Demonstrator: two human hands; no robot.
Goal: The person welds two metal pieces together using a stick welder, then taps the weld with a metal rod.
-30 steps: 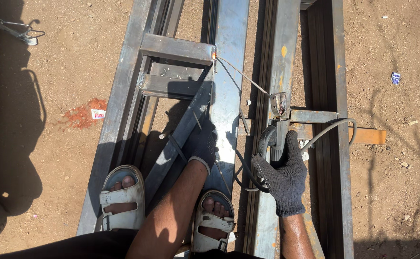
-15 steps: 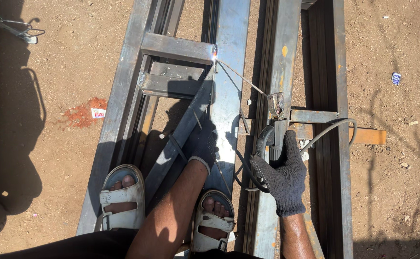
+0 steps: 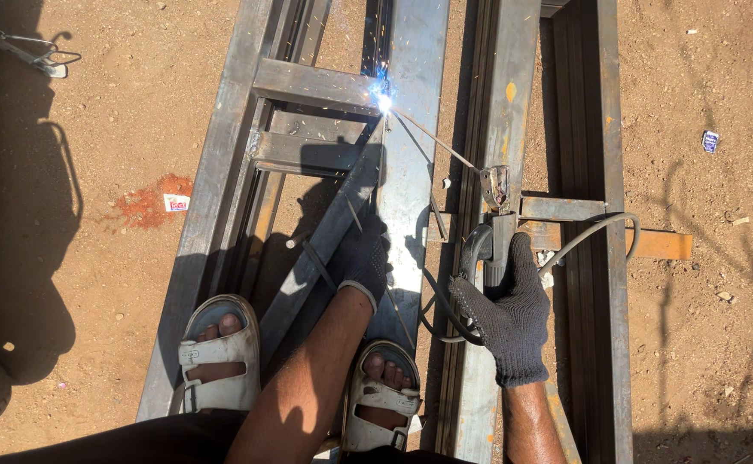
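Observation:
My right hand (image 3: 507, 311), in a dark knit glove, grips a welding electrode holder (image 3: 495, 215). Its thin rod (image 3: 435, 139) slants up-left to a joint where a bright blue-white arc with sparks (image 3: 382, 96) burns, between a steel cross bar (image 3: 312, 86) and a long steel rail (image 3: 411, 155). My left hand (image 3: 362, 260), also gloved, rests in shadow on a slanted steel bar (image 3: 325, 232) just below the arc. A grey cable (image 3: 595, 230) loops from the holder to the right.
The steel frame (image 3: 213, 198) lies on sandy ground. More steel channels (image 3: 587, 129) lie to the right. My sandalled feet (image 3: 217, 352) stand on the frame's near end. A wire tool (image 3: 24, 51) lies top left, a red stain (image 3: 149, 202) beside the frame.
The arc has flared up at the joint, with blue light and sparks where only a faint glint showed before. Both hands have stayed in place.

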